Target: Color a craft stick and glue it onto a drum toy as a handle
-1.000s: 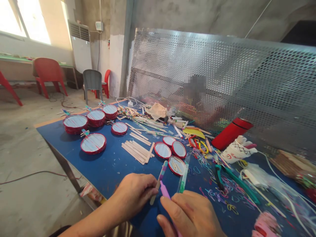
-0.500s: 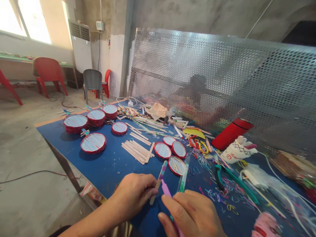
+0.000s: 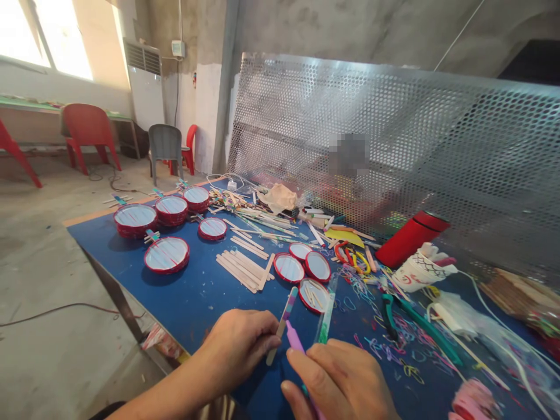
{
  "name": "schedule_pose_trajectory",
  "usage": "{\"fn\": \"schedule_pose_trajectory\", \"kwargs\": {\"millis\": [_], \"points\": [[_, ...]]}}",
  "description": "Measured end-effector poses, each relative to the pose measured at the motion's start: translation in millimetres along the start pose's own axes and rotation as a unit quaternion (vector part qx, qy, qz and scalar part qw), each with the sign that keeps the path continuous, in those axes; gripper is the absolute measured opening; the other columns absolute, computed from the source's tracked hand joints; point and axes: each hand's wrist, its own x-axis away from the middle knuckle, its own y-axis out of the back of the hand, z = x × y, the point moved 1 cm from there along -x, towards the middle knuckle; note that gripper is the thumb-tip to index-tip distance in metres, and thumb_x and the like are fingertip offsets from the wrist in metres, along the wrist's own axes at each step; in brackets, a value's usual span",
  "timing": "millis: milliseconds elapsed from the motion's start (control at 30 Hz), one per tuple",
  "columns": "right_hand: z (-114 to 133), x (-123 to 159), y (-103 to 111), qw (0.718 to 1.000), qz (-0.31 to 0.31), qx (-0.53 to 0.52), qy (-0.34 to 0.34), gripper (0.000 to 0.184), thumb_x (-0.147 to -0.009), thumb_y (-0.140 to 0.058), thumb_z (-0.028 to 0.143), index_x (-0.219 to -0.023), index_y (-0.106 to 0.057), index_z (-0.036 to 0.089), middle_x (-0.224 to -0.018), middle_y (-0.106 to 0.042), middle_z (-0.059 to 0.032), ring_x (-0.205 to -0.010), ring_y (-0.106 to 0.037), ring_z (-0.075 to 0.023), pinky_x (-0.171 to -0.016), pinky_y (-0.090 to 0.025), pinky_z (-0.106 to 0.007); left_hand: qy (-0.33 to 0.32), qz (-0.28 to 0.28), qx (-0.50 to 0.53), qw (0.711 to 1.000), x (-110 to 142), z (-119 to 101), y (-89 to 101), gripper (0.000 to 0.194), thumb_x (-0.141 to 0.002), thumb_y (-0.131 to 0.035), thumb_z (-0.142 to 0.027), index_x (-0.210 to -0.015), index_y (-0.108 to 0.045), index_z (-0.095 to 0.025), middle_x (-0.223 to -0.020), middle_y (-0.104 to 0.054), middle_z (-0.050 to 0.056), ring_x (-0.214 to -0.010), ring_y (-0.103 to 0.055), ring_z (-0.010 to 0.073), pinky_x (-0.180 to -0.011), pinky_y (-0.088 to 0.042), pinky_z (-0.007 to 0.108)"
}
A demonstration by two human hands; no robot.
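Between the fingers of my left hand (image 3: pixel 247 338) is a flat wooden craft stick (image 3: pixel 287 309), tilted up, its upper part coloured in teal and purple bands. My right hand (image 3: pixel 343 373) is closed around a purple marker (image 3: pixel 296 338), whose tip touches the coloured part of the stick. Just beyond lie several small round red-rimmed drums (image 3: pixel 289 267), one with short stick pieces on top. Plain craft sticks (image 3: pixel 238 269) lie in a row to their left. A green-and-clear strip (image 3: pixel 326 321) lies behind my right hand.
More red drums with stick handles (image 3: pixel 166 254) stand at the table's left. On the right are a red bottle (image 3: pixel 411 238), a paper cup of markers (image 3: pixel 422 268), green-handled pliers (image 3: pixel 424 326) and scattered rubber bands (image 3: pixel 385 344). A perforated metal panel (image 3: pixel 284 116) rises behind the blue table (image 3: pixel 210 297).
The view has shifted very slightly. Both hands stay in nearly the same place, with the marker tip still against the craft stick.
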Motion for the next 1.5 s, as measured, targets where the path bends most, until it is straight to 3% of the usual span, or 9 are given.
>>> {"fn": "schedule_pose_trajectory", "kwargs": {"millis": [1500], "points": [[0.3, -0.5, 1.5, 1.0, 0.008, -0.002, 0.002, 0.017, -0.094, -0.045, 0.024, -0.091, -0.06, 0.017, -0.059, -0.06, 0.0014, -0.049, -0.056, -0.0122, -0.05, -0.039, -0.028, 0.003, 0.005, 0.0, 1.0, 0.6, -2.1, 1.6, 0.018, -0.093, -0.05, -0.022, -0.083, -0.064, -0.019, -0.073, -0.067, -0.001, -0.065, -0.058, 0.0123, -0.06, -0.038, 0.018]]}}
